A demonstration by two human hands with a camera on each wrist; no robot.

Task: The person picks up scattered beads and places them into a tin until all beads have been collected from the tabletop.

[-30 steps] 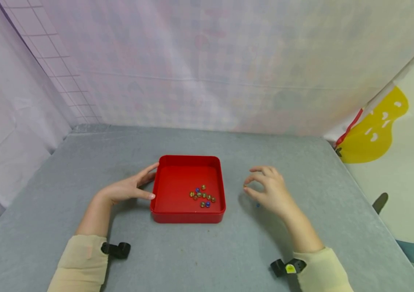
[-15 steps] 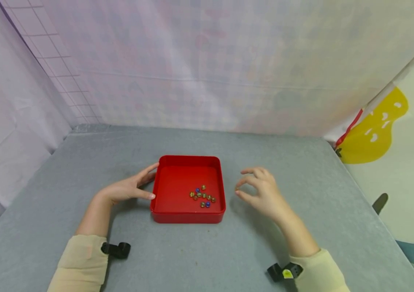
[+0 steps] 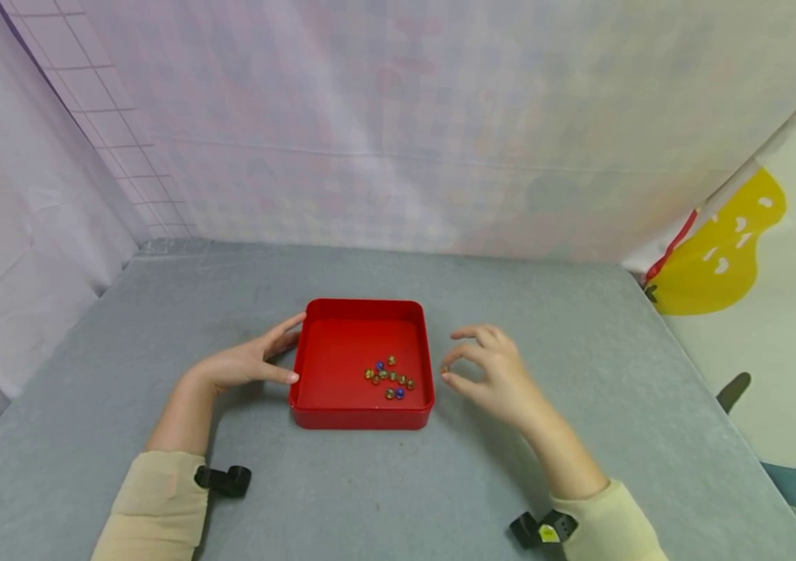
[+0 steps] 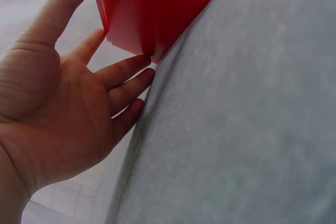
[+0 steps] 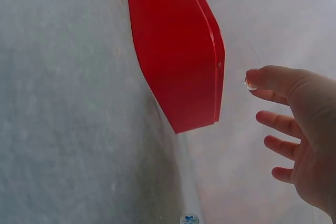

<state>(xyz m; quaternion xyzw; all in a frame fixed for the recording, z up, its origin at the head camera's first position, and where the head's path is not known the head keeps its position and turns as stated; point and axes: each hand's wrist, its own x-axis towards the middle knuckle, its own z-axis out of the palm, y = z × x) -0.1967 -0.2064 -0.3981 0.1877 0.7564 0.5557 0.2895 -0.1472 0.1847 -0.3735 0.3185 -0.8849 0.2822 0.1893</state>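
Note:
A square red tray stands on the grey tabletop, holding several small glass marbles, mostly amber with a couple of blue ones. My left hand rests against the tray's left side, its fingers spread and nearly straight; the left wrist view shows the fingertips at the red wall. Just off the tray's right wall, my right hand pinches a small clear marble with an orange tint between thumb and index finger. The other right fingers are held apart.
A clear marble with blue inside shows at the bottom of the right wrist view, on the tabletop; the head view does not show it. White patterned cloth hangs behind the grey tabletop.
My right hand has moved left toward the tray with the pinched marble. A blue marble seen beside it at first is out of sight in the head view. My left hand stays still.

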